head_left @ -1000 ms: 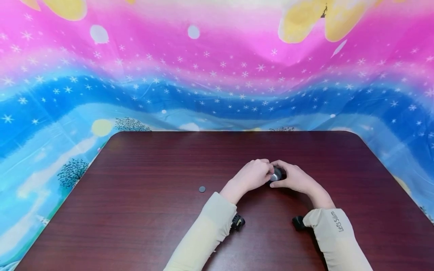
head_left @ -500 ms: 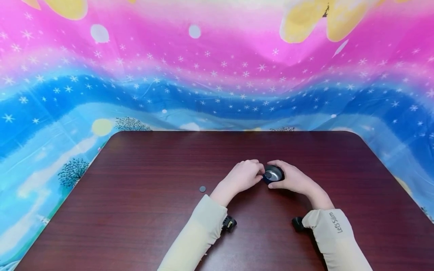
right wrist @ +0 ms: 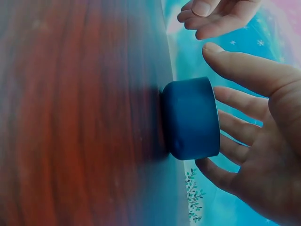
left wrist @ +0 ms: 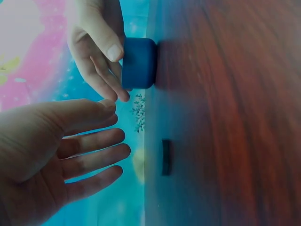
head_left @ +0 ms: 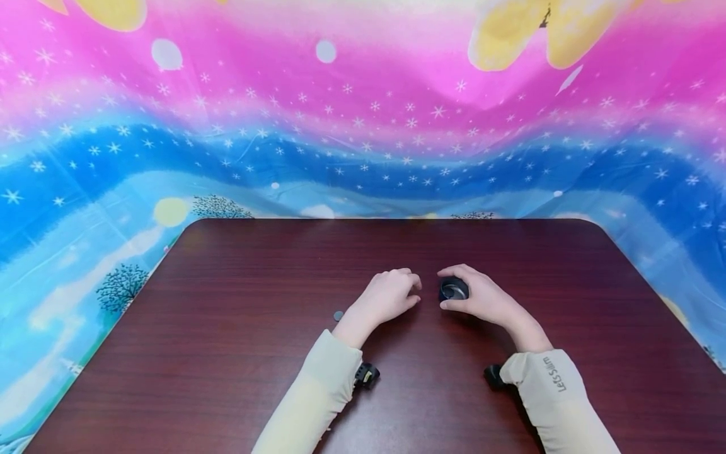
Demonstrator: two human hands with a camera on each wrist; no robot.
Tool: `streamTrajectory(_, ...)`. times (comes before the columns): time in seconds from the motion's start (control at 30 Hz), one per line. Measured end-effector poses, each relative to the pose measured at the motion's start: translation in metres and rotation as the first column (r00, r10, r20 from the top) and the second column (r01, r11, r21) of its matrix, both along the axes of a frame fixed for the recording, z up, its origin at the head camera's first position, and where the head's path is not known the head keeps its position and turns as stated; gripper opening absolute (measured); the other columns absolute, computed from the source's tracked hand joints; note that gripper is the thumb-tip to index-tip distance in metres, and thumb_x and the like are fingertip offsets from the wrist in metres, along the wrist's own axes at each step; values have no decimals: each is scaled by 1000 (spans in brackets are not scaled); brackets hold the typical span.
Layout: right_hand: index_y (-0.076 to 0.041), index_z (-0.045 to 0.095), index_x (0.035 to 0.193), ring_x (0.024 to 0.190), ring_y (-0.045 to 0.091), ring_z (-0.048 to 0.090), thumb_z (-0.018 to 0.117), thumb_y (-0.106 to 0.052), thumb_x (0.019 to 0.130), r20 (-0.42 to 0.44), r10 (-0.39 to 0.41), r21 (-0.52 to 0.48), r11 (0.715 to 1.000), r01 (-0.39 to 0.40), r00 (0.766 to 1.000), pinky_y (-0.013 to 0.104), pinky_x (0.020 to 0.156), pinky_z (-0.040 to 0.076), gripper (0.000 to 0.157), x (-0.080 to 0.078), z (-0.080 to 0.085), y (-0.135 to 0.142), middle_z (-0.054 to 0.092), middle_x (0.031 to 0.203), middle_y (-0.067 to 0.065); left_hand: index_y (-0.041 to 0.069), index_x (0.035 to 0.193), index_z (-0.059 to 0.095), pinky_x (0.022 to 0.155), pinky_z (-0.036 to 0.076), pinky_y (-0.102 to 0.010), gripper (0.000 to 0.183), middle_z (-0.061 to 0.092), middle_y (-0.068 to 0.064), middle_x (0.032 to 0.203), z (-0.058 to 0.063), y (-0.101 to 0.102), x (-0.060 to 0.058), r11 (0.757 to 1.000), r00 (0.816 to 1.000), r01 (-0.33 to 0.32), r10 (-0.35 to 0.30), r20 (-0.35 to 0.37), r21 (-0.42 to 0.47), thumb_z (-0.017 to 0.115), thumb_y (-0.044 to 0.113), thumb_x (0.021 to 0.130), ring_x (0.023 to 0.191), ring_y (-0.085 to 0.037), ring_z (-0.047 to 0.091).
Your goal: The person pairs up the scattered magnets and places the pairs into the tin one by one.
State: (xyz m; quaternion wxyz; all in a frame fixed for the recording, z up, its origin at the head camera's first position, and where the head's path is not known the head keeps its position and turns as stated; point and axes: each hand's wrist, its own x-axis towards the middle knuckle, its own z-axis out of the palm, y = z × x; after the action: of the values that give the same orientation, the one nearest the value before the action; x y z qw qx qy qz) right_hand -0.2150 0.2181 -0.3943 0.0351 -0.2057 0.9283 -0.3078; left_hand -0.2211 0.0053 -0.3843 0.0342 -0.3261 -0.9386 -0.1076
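Note:
A small dark blue bowl (head_left: 455, 282) with a shiny inside stands upright on the table; a dark patch shows within it. My right hand (head_left: 490, 296) arches loosely about the bowl, thumb in front and fingers behind. In the right wrist view the right thumb is apart from the bowl (right wrist: 190, 117), and the fingers spread behind its rim. Left of the bowl, my left hand (head_left: 382, 295) hovers with bent, relaxed fingers and nothing between them. A small grey disc (head_left: 338, 316) lies beside the left wrist; the left wrist view shows this disc (left wrist: 166, 157) edge-on.
The dark red wooden table (head_left: 255, 366) has rounded far corners. Behind it hangs a pink and blue cloth (head_left: 363, 126) with snowflakes. Each wrist carries a small black camera, the left camera (head_left: 367, 375) and the right camera (head_left: 493, 376), below pale sleeves.
My left hand has drawn back leftward from over the bowl, uncovering its inside. The right hand and the bowl have shifted slightly left. The left wrist now partly overlaps the disc.

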Motion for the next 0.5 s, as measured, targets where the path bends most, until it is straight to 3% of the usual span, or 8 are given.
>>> streamTrajectory(0.3, -12, 53, 124, 119, 27, 43, 70, -25, 79, -39, 33, 16, 999, -33, 999, 50, 94, 38, 50, 6, 8, -10, 51, 126, 7, 17, 100, 67, 72, 50, -25, 20, 62, 4, 94, 1, -17, 1, 1000, 1000, -21, 21, -3, 6, 63, 29, 85, 83, -10, 62)
streamTrajectory(0.5, -12, 55, 122, 116, 25, 46, 71, -23, 79, -61, 68, 19, 998, -67, 996, 47, 91, 41, 48, 10, 11, -18, 53, 123, 4, 17, 99, 67, 71, 49, -27, 18, 62, 3, 94, 1, -31, 4, 999, 999, -38, 38, 26, 20, 63, 27, 85, 82, -12, 62)
